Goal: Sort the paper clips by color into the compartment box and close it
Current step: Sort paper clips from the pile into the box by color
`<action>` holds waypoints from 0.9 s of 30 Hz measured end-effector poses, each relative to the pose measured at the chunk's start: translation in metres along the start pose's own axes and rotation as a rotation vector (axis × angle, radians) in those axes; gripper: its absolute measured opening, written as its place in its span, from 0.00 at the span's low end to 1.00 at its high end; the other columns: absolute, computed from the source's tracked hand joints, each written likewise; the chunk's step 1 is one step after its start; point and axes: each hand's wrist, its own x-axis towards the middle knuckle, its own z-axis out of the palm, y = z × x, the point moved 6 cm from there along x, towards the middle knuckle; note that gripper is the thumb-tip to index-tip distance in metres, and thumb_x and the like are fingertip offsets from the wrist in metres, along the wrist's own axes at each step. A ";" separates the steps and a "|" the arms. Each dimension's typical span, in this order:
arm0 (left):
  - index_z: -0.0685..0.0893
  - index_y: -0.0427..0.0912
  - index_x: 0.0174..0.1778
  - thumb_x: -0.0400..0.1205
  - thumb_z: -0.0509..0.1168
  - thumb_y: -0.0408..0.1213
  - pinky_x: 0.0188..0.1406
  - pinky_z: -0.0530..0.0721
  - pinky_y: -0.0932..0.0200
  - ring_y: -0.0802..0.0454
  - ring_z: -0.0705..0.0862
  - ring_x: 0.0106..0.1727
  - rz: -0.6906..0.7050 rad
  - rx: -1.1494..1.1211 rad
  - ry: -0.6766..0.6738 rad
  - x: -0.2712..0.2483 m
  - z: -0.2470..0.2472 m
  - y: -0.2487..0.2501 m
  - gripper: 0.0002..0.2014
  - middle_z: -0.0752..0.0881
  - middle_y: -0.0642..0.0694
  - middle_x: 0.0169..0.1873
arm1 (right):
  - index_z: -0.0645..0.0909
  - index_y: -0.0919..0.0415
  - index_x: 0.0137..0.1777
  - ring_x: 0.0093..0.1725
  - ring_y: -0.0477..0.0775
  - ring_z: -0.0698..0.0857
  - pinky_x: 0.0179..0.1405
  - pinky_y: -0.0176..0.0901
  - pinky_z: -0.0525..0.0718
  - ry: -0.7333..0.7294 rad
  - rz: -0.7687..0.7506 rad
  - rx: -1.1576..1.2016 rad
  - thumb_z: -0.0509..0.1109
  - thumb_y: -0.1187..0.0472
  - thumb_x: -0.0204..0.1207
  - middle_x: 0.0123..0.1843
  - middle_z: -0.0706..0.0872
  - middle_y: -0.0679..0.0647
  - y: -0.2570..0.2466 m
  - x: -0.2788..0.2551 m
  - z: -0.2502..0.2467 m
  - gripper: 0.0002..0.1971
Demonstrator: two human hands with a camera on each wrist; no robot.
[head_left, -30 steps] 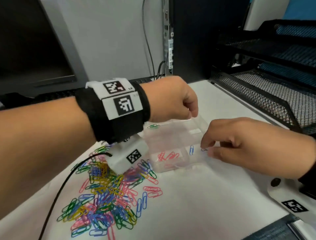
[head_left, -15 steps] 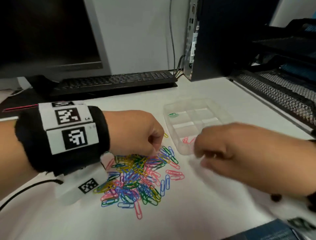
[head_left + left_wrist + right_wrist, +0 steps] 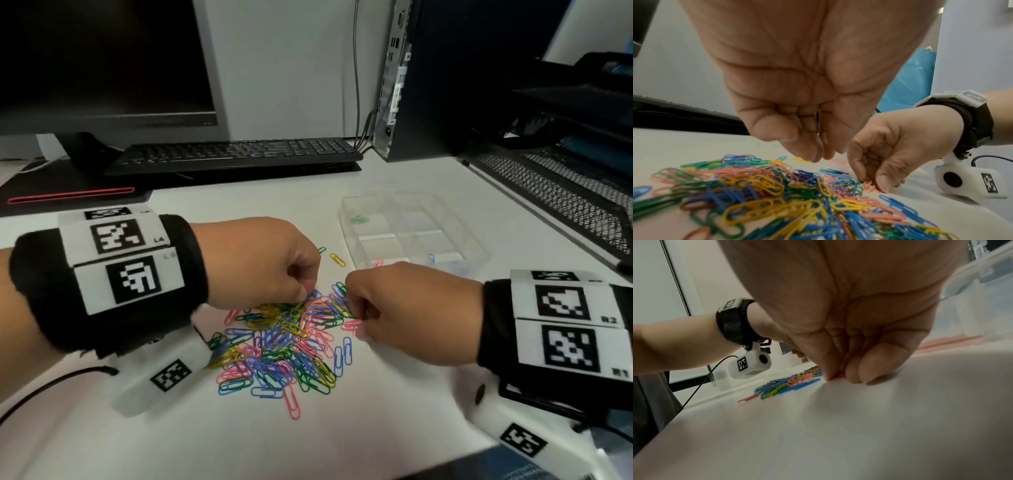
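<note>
The right hand (image 3: 407, 311) pinches a pink paper clip (image 3: 869, 186) between thumb and forefinger at the right edge of the pile of paper clips (image 3: 284, 346), its fingertips down on the white table (image 3: 376, 428); the left-wrist view shows the thumb and forefinger closed on the clip, and the right-wrist view shows the same fingertips pressed to the surface. The left hand (image 3: 260, 263) hangs over the far left part of the pile with its fingers curled together and pointing down; in its own wrist view a thin dark sliver shows between the bunched fingers, but whether that is a clip cannot be told. The pile is a loose heap of pink, blue, green and yellow clips lying between the two hands and toward the viewer. A single yellow clip (image 3: 337, 259) lies apart on the table between the pile and the compartment box (image 3: 476, 246). The box is clear plastic, open, standing on the table beyond the right hand; a green clip (image 3: 358, 220) lies in its far left compartment, pink clips (image 3: 378, 263) in a near one, and a blue clip (image 3: 432, 258) in a near compartment further right. Behind are a black keyboard (image 3: 236, 154), a dark monitor (image 3: 102, 61) and a black mesh tray (image 3: 555, 195) on the right.
</note>
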 end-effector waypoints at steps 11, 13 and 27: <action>0.86 0.49 0.40 0.77 0.69 0.40 0.29 0.72 0.73 0.68 0.77 0.29 0.029 -0.005 0.033 0.011 0.002 0.007 0.01 0.82 0.58 0.28 | 0.72 0.49 0.43 0.35 0.42 0.72 0.30 0.28 0.67 -0.077 0.005 -0.031 0.71 0.53 0.76 0.36 0.73 0.43 -0.001 -0.001 0.001 0.08; 0.84 0.49 0.38 0.77 0.69 0.39 0.28 0.71 0.72 0.69 0.77 0.28 0.030 0.020 0.047 0.018 -0.001 0.009 0.02 0.82 0.58 0.27 | 0.71 0.49 0.42 0.33 0.40 0.70 0.29 0.28 0.67 -0.092 0.003 -0.046 0.70 0.54 0.77 0.36 0.73 0.43 -0.001 -0.001 0.002 0.09; 0.88 0.48 0.36 0.76 0.71 0.34 0.33 0.89 0.56 0.50 0.90 0.34 -0.228 -0.114 0.027 0.008 -0.024 -0.065 0.05 0.90 0.48 0.30 | 0.77 0.52 0.35 0.28 0.41 0.75 0.29 0.34 0.73 -0.026 -0.007 0.077 0.72 0.52 0.71 0.30 0.80 0.43 0.013 -0.017 -0.037 0.08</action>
